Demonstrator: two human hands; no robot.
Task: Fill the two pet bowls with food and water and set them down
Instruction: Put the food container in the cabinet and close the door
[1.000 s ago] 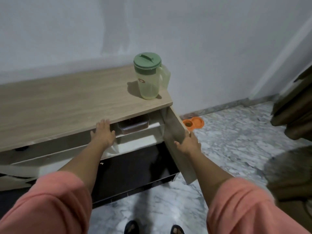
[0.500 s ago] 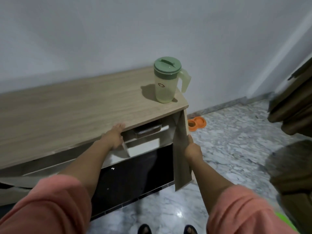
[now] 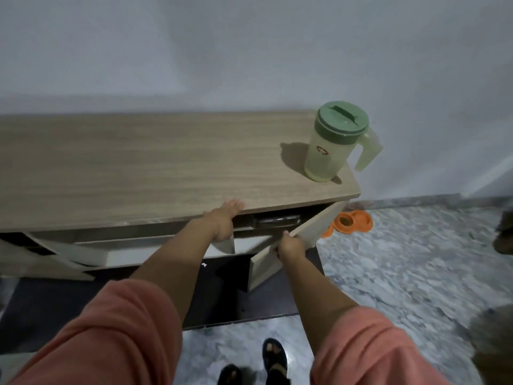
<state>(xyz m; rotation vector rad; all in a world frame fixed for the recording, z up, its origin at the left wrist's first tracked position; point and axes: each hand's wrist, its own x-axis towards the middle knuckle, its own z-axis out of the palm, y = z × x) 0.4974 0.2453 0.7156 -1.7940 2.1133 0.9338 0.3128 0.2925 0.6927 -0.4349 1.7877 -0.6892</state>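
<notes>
An orange double pet bowl lies on the marble floor by the wall, just right of the cabinet. A pale green pitcher with a green lid stands on the right end of the wooden cabinet top. My right hand grips the edge of the cabinet door, which stands partly open. My left hand reaches with straight fingers to the underside of the top's front edge. A dark container shows on the shelf inside.
A white wall runs close behind the cabinet. The cabinet's lower front is dark. Marble floor spreads to the right. A brown shape sits at the right edge. My sandalled feet stand before the cabinet.
The door has swung further towards shut under my right hand. My left hand slid up to the top's front edge. The view shifted left.
</notes>
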